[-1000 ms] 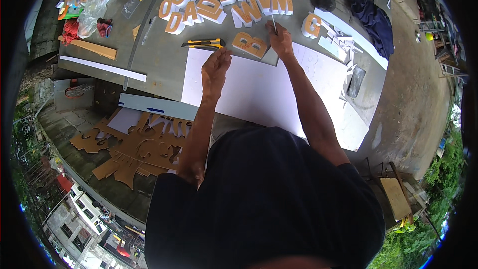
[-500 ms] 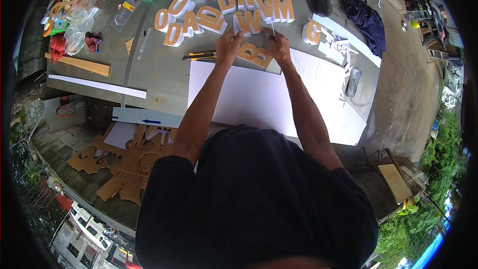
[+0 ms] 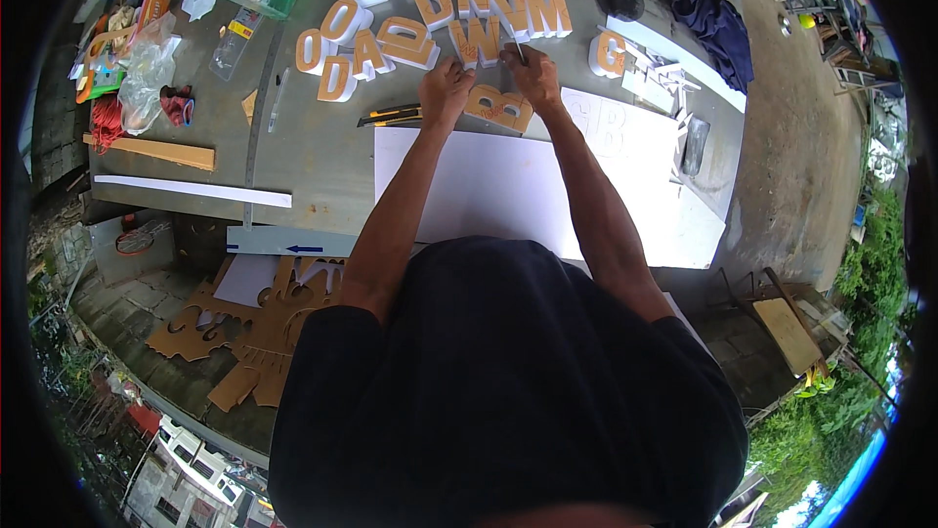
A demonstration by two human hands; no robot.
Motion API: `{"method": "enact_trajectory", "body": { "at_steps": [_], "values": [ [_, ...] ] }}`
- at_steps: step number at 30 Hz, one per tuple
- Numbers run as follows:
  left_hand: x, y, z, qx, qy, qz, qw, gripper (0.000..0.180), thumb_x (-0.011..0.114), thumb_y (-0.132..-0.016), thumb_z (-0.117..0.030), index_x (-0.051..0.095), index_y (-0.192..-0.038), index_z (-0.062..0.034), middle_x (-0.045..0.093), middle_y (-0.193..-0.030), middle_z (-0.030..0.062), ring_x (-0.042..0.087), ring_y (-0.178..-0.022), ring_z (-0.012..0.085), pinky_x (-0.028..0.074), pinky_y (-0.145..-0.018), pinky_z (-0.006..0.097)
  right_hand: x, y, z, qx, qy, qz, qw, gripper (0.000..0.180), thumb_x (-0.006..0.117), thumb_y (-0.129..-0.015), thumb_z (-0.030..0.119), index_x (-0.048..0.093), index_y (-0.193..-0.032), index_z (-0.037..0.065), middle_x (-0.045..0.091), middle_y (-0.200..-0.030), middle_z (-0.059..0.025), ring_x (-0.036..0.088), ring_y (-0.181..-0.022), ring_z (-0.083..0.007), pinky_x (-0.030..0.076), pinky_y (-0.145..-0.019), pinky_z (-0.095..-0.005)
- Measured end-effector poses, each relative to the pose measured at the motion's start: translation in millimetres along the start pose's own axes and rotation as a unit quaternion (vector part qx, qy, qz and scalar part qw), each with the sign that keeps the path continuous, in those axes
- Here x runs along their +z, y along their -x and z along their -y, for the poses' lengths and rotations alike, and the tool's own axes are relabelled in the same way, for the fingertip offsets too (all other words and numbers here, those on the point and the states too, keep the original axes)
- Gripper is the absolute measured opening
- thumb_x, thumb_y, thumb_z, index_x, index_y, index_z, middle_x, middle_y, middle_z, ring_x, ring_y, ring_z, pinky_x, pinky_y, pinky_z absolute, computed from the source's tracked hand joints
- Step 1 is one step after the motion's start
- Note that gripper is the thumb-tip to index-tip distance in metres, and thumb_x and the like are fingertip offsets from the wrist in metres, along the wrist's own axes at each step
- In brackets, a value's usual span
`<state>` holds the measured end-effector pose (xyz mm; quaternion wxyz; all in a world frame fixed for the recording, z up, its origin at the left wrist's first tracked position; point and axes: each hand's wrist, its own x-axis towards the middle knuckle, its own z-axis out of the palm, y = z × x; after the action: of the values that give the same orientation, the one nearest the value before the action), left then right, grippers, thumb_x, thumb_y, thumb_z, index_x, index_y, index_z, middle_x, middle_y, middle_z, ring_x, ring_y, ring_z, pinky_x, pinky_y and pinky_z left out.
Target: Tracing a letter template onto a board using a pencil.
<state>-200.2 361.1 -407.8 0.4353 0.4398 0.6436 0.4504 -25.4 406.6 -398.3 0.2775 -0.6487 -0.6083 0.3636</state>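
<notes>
Lying flat, foam letter [image 3: 500, 108] slanting rightward

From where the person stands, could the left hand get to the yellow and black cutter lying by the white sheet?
Probably yes. The left hand is at the cut-out letters, and the yellow and black cutter lies just beside it on the grey table, with nothing between them. The hand would have to leave the letter first.

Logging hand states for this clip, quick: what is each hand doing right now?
Left hand: fingers curled, resting on the foam letter; actual grip cannot be told.
Right hand: closed on a thin blade-like tool at the same letter.
</notes>
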Motion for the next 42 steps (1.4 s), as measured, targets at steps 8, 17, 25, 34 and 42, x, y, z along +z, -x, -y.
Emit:
{"method": "enact_trajectory", "body": {
  "at_steps": [8, 17, 25, 34, 42],
  "values": [
    [0.7, -2.3, 0.9, -0.073, 0.180, 0.021, 0.981, 0.017, 0.071, -0.090, -0.004, 0.065, -0.101, 0.0073, 0.072, -0.098, 0.0051, 0.061, -0.085, 0.0092, 0.048, -0.076, 0.025, -2.7, -12.6, 16.4, 0.033, -0.071, 0.063, 0.995, 0.033, 0.064, -0.090, 0.022, 0.075, -0.115, 0.003, 0.076, -0.111, -0.0156, 0.070, -0.103, -0.0278, 0.051, -0.093, -0.0367],
    [6.6, -7.3, -15.6, -0.088, 0.283, -0.001, 0.955, 0.007, 0.069, -0.089, 0.002, 0.064, -0.092, 0.0001, 0.060, -0.086, -0.0017, 0.053, -0.086, 0.0080, 0.041, -0.080, 0.022, -5.4, -22.1, 10.8, 0.053, -0.114, 0.076, 0.989, 0.035, 0.060, -0.092, 0.022, 0.074, -0.117, 0.003, 0.075, -0.111, -0.0155, 0.069, -0.098, -0.0253, 0.052, -0.088, -0.0358],
    [-22.3, 69.1, -18.4, -0.009, 0.064, -0.030, 0.997, 0.039, 0.071, -0.094, -0.009, 0.063, -0.130, 0.0044, 0.069, -0.083, 0.0068, 0.065, -0.075, 0.0111, 0.049, -0.065, 0.027, -51.5, 67.9, 6.5, 0.024, -0.037, 0.017, 0.999, 0.034, 0.056, -0.098, 0.024, 0.070, -0.115, -0.002, 0.073, -0.090, -0.0141, 0.069, -0.077, -0.0196, 0.054, -0.074, -0.0352],
    [-61.9, 159.4, -15.6, -0.145, -0.062, 0.174, 0.972, 0.023, 0.073, -0.095, -0.019, 0.075, -0.105, 0.0013, 0.056, -0.056, -0.0004, 0.047, -0.049, 0.0060, 0.036, -0.048, 0.025, -68.5, 174.3, -33.8, 0.141, -0.109, -0.006, 0.984, 0.027, 0.056, -0.095, 0.015, 0.069, -0.111, -0.002, 0.068, -0.077, -0.0119, 0.065, -0.069, -0.0206, 0.053, -0.070, -0.0372],
    [-68.2, 160.7, -12.7, -0.152, -0.062, 0.161, 0.973, 0.021, 0.072, -0.096, -0.019, 0.076, -0.105, -0.0006, 0.055, -0.056, -0.0017, 0.045, -0.049, 0.0056, 0.035, -0.048, 0.025, -47.3, 135.9, -19.6, 0.022, 0.097, 0.042, 0.994, 0.085, 0.086, -0.079, 0.032, 0.041, -0.147, 0.009, 0.069, -0.092, -0.0180, 0.071, -0.078, -0.0295, 0.059, -0.071, -0.0428]
  ]
}}
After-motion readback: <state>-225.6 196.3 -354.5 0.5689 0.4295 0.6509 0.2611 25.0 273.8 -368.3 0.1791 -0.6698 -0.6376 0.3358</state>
